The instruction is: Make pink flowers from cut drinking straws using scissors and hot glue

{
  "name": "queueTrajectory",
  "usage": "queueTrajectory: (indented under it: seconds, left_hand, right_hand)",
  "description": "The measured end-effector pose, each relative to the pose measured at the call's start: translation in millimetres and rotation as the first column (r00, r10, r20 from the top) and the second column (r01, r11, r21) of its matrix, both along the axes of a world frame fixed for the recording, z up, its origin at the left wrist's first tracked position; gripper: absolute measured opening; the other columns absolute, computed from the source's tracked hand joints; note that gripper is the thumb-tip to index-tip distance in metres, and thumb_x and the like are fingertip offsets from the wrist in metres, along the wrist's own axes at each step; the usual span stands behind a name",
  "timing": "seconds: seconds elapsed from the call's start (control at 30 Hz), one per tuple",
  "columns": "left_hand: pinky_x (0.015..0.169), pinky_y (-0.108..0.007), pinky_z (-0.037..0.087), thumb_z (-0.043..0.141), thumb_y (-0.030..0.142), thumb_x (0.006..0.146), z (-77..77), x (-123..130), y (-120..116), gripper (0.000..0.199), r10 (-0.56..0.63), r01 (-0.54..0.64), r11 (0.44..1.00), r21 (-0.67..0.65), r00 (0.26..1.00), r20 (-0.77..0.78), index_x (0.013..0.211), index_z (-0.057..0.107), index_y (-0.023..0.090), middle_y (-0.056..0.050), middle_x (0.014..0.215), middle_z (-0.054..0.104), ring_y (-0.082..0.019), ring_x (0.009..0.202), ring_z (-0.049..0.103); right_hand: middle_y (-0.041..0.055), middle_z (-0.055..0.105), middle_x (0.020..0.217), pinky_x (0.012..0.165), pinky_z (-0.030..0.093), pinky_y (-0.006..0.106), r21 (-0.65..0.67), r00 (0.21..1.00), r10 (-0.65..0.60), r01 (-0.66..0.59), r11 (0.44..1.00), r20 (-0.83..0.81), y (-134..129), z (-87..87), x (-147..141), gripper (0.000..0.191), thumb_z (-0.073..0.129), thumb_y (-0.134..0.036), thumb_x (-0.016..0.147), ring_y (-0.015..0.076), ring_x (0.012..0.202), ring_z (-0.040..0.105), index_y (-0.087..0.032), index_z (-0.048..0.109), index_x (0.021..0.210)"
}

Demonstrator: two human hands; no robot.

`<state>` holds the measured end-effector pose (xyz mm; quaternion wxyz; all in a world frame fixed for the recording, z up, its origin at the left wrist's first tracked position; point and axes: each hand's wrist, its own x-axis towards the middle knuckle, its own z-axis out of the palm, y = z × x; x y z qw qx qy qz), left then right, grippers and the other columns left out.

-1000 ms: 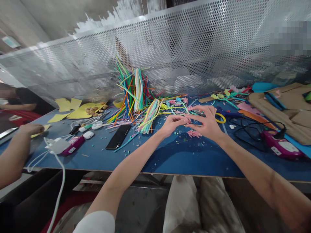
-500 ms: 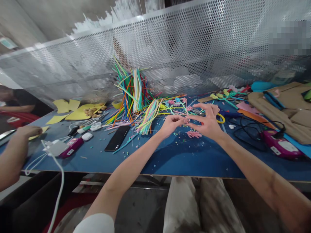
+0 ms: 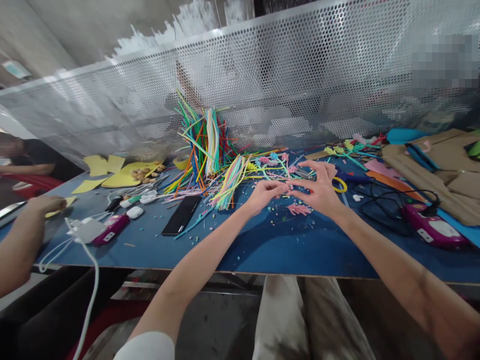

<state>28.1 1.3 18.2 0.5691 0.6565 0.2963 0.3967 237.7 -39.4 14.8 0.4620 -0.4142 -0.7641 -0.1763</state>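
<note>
My left hand [image 3: 264,195] is closed in a pinch above the table, its fingertips meeting those of my right hand [image 3: 320,189]. Whatever lies between the fingertips is too small to make out. The thumb and a finger of my right hand come together there, while its upper fingers are raised and spread. Behind that hand show a grey metal tool [image 3: 305,173] and a yellow loop [image 3: 340,185]; whether they are one tool, or held, I cannot tell. A fuzzy pink pipe-cleaner piece [image 3: 299,209] lies just below, and pink and blue pipe-cleaner flowers [image 3: 273,159] lie beyond.
Bundled pipe cleaners [image 3: 232,182] lie left of my hands, with more standing upright [image 3: 212,142] behind. A black phone [image 3: 182,215], purple power strips [image 3: 431,225], cables and brown cardboard [image 3: 423,172] surround the workspace. A perforated metal screen [image 3: 281,75] closes the back. Another person's hand [image 3: 50,204] is at left.
My hands stay together in nearly the same place, with only slight finger movement. The view has shifted slightly.
</note>
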Motion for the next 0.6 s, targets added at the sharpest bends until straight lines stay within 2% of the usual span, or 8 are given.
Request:
queueTrajectory:
  seconds: [0.13, 0.3, 0.43, 0.6]
  left_hand:
    - [0.064, -0.023, 0.038, 0.085, 0.05, 0.07, -1.5, -2, 0, 0.038, -0.103, 0.116, 0.982, -0.15, 0.991, 0.087, 0.085, 0.079, 0.015, -0.001, 0.069, 0.064, -0.008, 0.063, 0.051]
    - [0.068, -0.026, 0.044, 0.093, 0.049, 0.059, -4.7, -3, -3, 0.043, -0.193, 0.253, 0.916, -0.31, 0.958, 0.211, 0.076, 0.075, 0.014, -0.002, 0.071, 0.063, -0.01, 0.066, 0.055]
    - [0.069, -0.028, 0.045, 0.095, 0.047, 0.056, -4.8, -4, -8, 0.041, -0.241, 0.319, 0.898, -0.303, 0.932, 0.27, 0.07, 0.073, 0.015, -0.001, 0.069, 0.061, -0.01, 0.065, 0.054]
    - [0.071, -0.028, 0.046, 0.094, 0.044, 0.059, -2.2, -4, -11, 0.036, -0.202, 0.263, 0.934, -0.242, 0.947, 0.251, 0.073, 0.075, 0.016, -0.001, 0.072, 0.063, -0.011, 0.068, 0.056]
  right_hand:
    - [0.0034, 0.052, 0.137, 0.1, 0.041, 0.056, 0.041, 0.999, 0.036, -0.034, 0.999, -0.039, -1, 1.4, -2, 0.019, 0.073, -0.048, 0.085, 0.0324, 0.123, 0.048, -0.042, 0.079, 0.101]
    - [0.0044, 0.052, 0.137, 0.094, 0.047, 0.052, 0.027, 0.987, 0.108, -0.106, 0.994, -0.115, -8, 2.4, -13, 0.017, 0.074, -0.048, 0.084, 0.0322, 0.122, 0.049, -0.04, 0.08, 0.098]
    - [0.0036, 0.056, 0.133, 0.094, 0.047, 0.051, 0.051, 0.975, 0.171, -0.165, 0.985, -0.143, -14, 0.7, -22, 0.019, 0.073, -0.044, 0.086, 0.0302, 0.117, 0.052, -0.04, 0.08, 0.103]
    - [0.0024, 0.061, 0.125, 0.093, 0.048, 0.046, 0.093, 0.964, 0.211, -0.199, 0.976, -0.158, -15, -0.9, -23, 0.023, 0.074, -0.042, 0.086, 0.0271, 0.112, 0.054, -0.041, 0.078, 0.108]
